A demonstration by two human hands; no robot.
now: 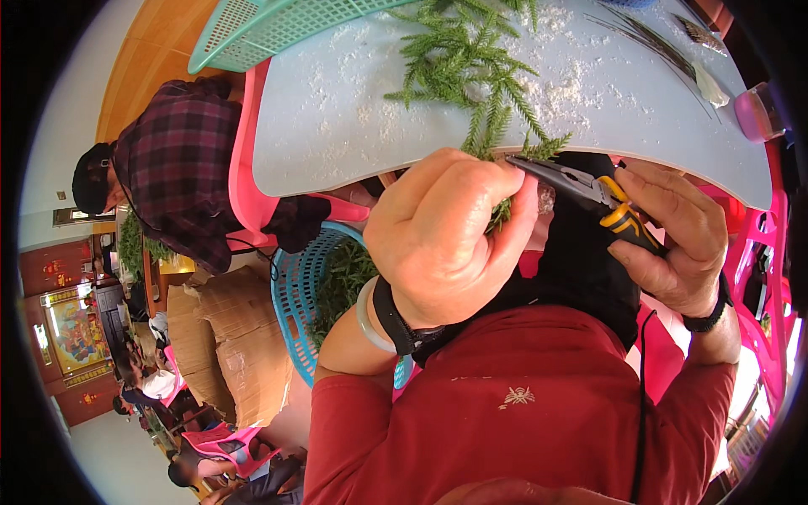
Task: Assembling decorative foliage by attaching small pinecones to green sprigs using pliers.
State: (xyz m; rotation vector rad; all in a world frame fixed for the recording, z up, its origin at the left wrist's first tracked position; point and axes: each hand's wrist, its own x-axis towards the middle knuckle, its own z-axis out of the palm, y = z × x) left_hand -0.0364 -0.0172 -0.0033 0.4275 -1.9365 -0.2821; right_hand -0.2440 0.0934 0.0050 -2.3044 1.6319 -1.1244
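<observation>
**Q:** Fingers (505,189) first: how are they set?

**A:** Those of the left hand (442,240), at frame centre, are curled shut around a green sprig (503,212) of needle-like foliage; only its tip shows between thumb and fingers. The right hand (677,236), just right of centre, is closed on the yellow-and-black handles of a pair of pliers (593,192). The plier nose points left, and its tip lies at or just beside the left fingertips; whether it touches the sprig cannot be told.

**Q:** What lies just beyond the hands?

**A:** Above them, a pale tabletop (353,109) dusted with white flakes. A loose pile of green branches (467,63) lies at upper centre, reaching the near edge just above the held sprig.

**Q:** And farther out?

**A:** A blue mesh basket (295,295) holding more greenery sits left of the left wrist, below the tabletop edge. A teal mesh basket (252,29) rests at the tabletop's upper left. A person in a dark plaid shirt (181,168) bends beside pink plastic furniture (248,168) at upper left. Brown cardboard boxes (227,337) stand at lower left.
</observation>
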